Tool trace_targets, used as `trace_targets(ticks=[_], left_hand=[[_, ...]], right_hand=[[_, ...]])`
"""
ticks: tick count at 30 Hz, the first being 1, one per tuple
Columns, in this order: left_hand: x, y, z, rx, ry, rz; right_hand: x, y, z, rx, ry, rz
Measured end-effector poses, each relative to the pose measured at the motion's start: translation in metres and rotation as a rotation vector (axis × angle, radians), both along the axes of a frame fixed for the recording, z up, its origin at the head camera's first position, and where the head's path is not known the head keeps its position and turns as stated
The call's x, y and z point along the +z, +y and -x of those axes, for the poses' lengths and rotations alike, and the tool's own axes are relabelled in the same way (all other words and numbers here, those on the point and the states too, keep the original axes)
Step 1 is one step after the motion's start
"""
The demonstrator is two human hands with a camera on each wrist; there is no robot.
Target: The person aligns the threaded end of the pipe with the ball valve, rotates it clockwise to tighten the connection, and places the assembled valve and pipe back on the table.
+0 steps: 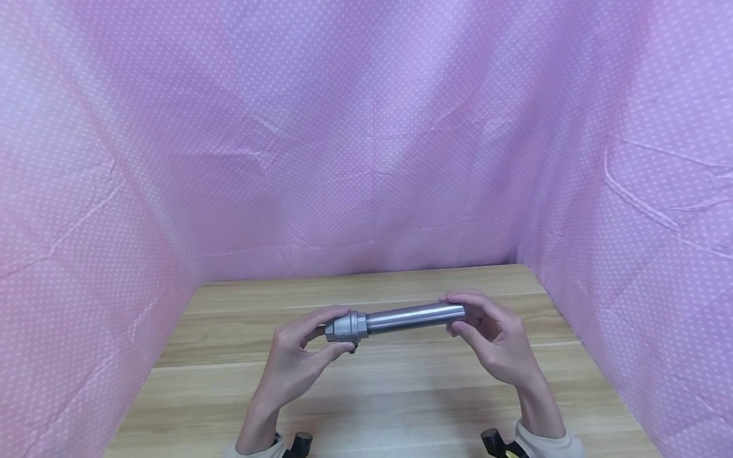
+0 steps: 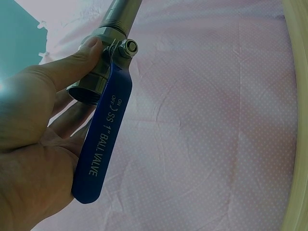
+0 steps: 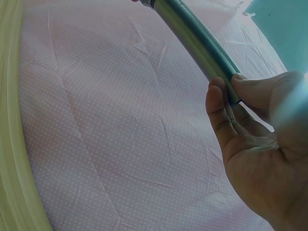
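Note:
A steel ball valve [image 1: 345, 327] is joined to one end of a smooth metal pipe [image 1: 417, 317], and the two are held up over the table. My left hand [image 1: 300, 356] grips the valve body between thumb and fingers. In the left wrist view the valve's blue lever handle [image 2: 103, 139] hangs past the palm, lettered "SS 1" BALL VALVE", and threads show where the pipe meets the valve. With thumb and fingertips, my right hand [image 1: 495, 337] pinches the pipe's far end. The pipe [image 3: 199, 45] slants up from those fingers in the right wrist view.
Below the hands lies a wood-grain table [image 1: 389, 401]. Pink cloth with white dots [image 1: 366, 140] hangs as walls at the back and both sides. Dark camera mounts [image 1: 300, 443] sit at the wrists.

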State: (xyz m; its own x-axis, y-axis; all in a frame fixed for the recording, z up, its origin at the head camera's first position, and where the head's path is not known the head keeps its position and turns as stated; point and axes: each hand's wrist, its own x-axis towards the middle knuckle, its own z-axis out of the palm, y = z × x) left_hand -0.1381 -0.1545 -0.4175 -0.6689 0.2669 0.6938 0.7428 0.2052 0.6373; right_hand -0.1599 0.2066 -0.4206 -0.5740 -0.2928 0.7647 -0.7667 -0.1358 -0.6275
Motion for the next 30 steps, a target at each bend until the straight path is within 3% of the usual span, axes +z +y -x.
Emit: trace_targets(ticks=[14,30], left_hand=[[-0.0009,0.0008,0.0003,-0.011,0.013,-0.004],[-0.0005,0.001,0.0017,-0.017,0.006,-0.007]], right_hand=[[-0.0016,0.0004,0.0,-0.017,0.014,-0.008],[-0.0038,0.0029,-0.0012,-0.134,-0.004,-0.065]])
